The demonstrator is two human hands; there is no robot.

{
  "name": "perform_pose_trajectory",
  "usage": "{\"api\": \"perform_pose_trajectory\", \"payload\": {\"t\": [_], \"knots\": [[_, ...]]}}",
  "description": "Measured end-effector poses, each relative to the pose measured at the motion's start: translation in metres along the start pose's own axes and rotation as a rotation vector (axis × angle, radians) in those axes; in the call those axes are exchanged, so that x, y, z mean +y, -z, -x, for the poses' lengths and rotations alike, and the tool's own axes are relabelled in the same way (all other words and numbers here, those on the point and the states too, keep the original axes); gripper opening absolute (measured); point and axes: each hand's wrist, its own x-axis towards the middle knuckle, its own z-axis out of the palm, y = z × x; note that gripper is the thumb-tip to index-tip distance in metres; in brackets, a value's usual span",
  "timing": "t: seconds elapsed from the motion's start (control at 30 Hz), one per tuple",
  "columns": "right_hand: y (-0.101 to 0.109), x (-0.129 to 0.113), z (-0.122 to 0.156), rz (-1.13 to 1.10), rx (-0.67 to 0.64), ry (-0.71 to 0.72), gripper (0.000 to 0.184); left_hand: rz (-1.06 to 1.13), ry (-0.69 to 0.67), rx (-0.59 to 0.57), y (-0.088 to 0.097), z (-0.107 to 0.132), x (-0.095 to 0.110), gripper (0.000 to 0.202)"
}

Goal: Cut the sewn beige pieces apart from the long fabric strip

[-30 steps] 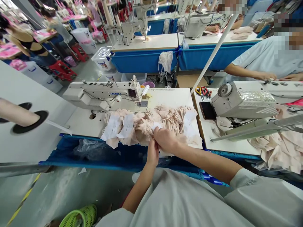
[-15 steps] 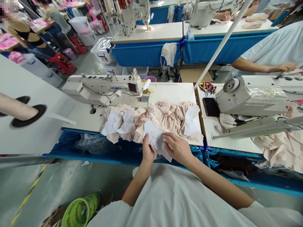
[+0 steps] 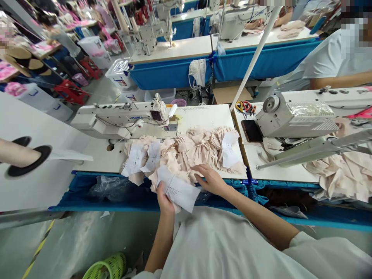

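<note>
My left hand (image 3: 166,200) is closed on the near edge of a white printed paper piece (image 3: 178,190), thumb on top. Beige fabric shows under that paper. My right hand (image 3: 213,180) has its fingers stretched out and a little apart, at the near edge of the beige fabric pieces (image 3: 194,149) heaped on the table. Its fingertips seem to touch the fabric. Two more white paper pieces, a left one (image 3: 134,159) and a narrower one (image 3: 152,156), lie on the heap's left part. Another paper piece (image 3: 230,149) lies at its right end.
A sewing machine (image 3: 124,120) stands behind the heap. A blue cloth trough (image 3: 116,193) hangs along the table's front edge. Rightward are a phone (image 3: 251,131), snips (image 3: 245,107) and a second machine (image 3: 299,112); a co-worker's arm (image 3: 340,80) is beyond it. A green basket (image 3: 116,265) stands on the floor.
My left hand has moved left and nearer me with the printed paper. My right hand has come off the paper and now reaches to the fabric heap. The view has shifted slightly.
</note>
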Motion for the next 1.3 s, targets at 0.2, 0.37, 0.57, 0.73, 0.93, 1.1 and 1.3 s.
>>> {"api": "perform_pose_trajectory", "payload": {"t": [0.2,0.37,0.57,0.73,0.93,1.1,1.3], "knots": [[0.0,0.06,-0.059,0.242,-0.039,-0.138,0.046,-0.039,-0.065,0.191,0.039,0.002,0.031,0.019],[0.015,0.098,-0.089,0.373,-0.122,-0.235,0.044,-0.079,-0.04,0.218,0.049,0.004,0.032,0.018],[0.034,0.132,-0.094,0.484,-0.061,-0.507,0.047,-0.146,-0.012,0.206,0.05,-0.003,0.021,0.017],[0.04,0.121,-0.096,0.5,-0.018,-0.458,0.051,-0.159,0.034,0.185,0.039,-0.004,0.019,0.02],[0.008,0.095,-0.117,0.434,-0.142,-0.274,0.031,-0.233,0.057,0.153,0.026,-0.003,0.019,0.03],[-0.009,0.098,-0.135,0.495,-0.004,-0.528,0.048,-0.273,0.073,0.184,0.03,-0.004,0.018,0.036],[0.01,0.122,-0.11,0.508,-0.014,-0.546,0.047,-0.264,0.092,0.196,0.037,-0.009,0.013,0.038]]}}
